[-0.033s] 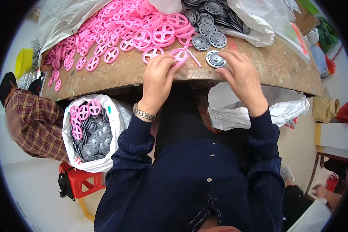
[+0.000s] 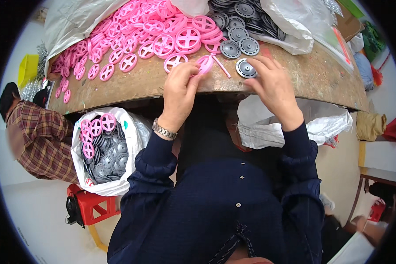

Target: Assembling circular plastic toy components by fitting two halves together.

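Over the front of the table, my left hand (image 2: 180, 90) pinches a pink spoked wheel (image 2: 205, 64), which is tilted up at its fingertips. My right hand (image 2: 273, 88) has thumb and fingers closed on the edge of a grey ridged disc (image 2: 245, 68) at the tabletop. Between the hands lies a thin pink stick (image 2: 221, 67). Just beyond my left hand, another pink wheel (image 2: 175, 62) rests on the wood. A heap of pink wheels (image 2: 163, 31) spreads behind it, and grey discs (image 2: 248, 45) are piled behind my right hand.
A white sack (image 2: 130, 165) with grey discs and several pink wheels stands left of my legs. Another white sack (image 2: 262, 127) hangs under the table edge (image 2: 330, 90) at right. A red stool (image 2: 94, 211) and a person in a plaid shirt (image 2: 44, 141) are at the left.
The pink wheel in my left hand has tipped more edge-on. My right hand stays at the grey disc, and the whole view has shifted slightly.
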